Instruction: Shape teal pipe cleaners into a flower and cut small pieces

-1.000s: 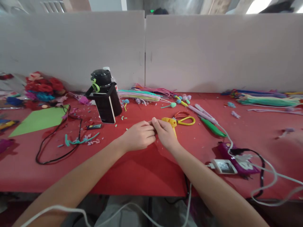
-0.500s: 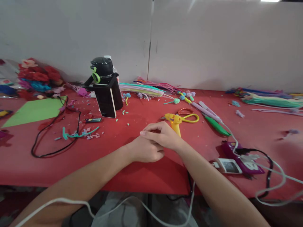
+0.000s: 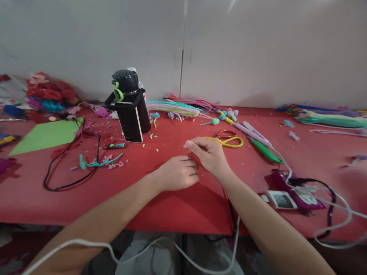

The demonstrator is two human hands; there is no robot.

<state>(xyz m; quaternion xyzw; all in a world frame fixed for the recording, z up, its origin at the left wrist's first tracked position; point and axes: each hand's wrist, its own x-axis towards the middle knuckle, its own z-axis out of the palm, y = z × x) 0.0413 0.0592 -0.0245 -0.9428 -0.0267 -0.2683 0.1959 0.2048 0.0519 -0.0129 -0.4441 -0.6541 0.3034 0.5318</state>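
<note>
Fingers folded on the left hand [image 3: 179, 173], thumb and fingertips held together on the right hand [image 3: 210, 156].
The hands are close together above the red table [image 3: 172, 214] (whether they pinch anything small, I cannot tell). Scissors [image 3: 237, 143] lie just beyond the right hand, red and yellow handles showing; the black bottle [image 3: 126, 81] stands well off to the left.
</note>
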